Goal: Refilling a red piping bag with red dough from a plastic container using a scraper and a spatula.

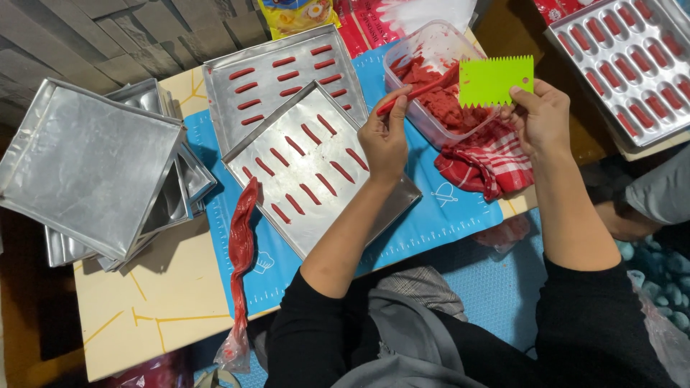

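Left hand [384, 136]: closed in a pinch on the handle of a red spatula [417, 91], thumb and fingers pressed together around it; the hand hovered over the near tray's far edge.
Spatula: slanted up and to the right, its blade end resting in the red dough [445, 100].
Right hand [540, 115]: fingers pinched on the lower right corner of a green scraper [496, 80], thumb in front.
Scraper: flat, bright green, toothed along its edges, with a small hole near one corner; held upright above the tub [424, 43], at its right rim.
Tub: clear plastic, on the blue mat [445, 215], with dough heaped toward its right side.
Near tray [316, 208]: metal, lying at an angle on the mat, bearing rows of short red dough strips [310, 192]; its far corner overlapped the far tray.
Far tray [230, 93]: metal, also with rows of red strips, partly covered by the near tray.
Piping bag [242, 244]: red and limp, stretched along the mat just left of the near tray, its end hanging off the table [158, 302].
Cloth [485, 162]: red and white check, crumpled just in front of the tub.
Tray stack [86, 165]: bare metal trays piled unevenly at the table's left end.
Third tray [625, 57]: at upper right, well apart, holding red strips in oval moulds.
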